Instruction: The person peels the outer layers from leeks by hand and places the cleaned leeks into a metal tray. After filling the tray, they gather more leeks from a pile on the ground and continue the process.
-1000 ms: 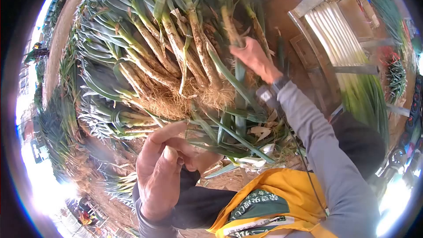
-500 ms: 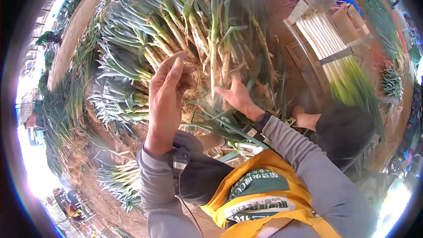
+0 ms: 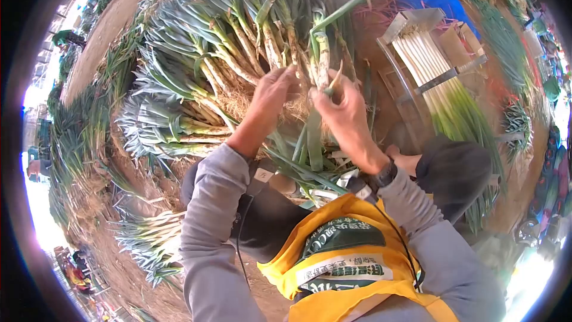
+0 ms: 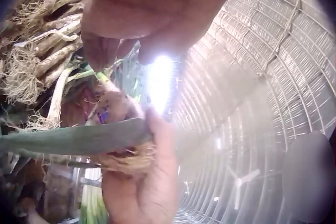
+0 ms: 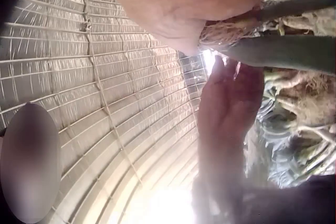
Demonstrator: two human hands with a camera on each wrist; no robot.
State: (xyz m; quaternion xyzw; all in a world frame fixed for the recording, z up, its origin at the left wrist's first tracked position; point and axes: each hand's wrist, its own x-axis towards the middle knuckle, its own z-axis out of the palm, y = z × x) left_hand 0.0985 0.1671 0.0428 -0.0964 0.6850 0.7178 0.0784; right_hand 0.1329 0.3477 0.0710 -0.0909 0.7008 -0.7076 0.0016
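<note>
In the head view my right hand (image 3: pixel 344 116) grips a leek (image 3: pixel 323 53) near its root end, its pale, soil-marked stalk rising above the fingers. A long green leaf (image 3: pixel 314 143) hangs below that hand. The left wrist view shows tangled roots (image 4: pixel 131 162) against the palm of the right hand. My left hand (image 3: pixel 267 104) is just left of the leek, its fingers bent toward the stalk. Its fingertips come right up to a thin green stem (image 4: pixel 103 78) in the left wrist view; I cannot tell whether they pinch it.
Rows of untrimmed leeks (image 3: pixel 232 53) with bushy roots lie ahead and to the left. At right, a metal rack (image 3: pixel 411 92) holds cleaned leeks (image 3: pixel 420 53). A blue sheet (image 3: pixel 444 3) lies behind it. Another leek bundle (image 3: pixel 152 238) rests on the ground at lower left.
My left hand has moved up and right, from idle at lower left to beside the leek. My right hand, first reaching into the pile, now holds a leek in front of it.
</note>
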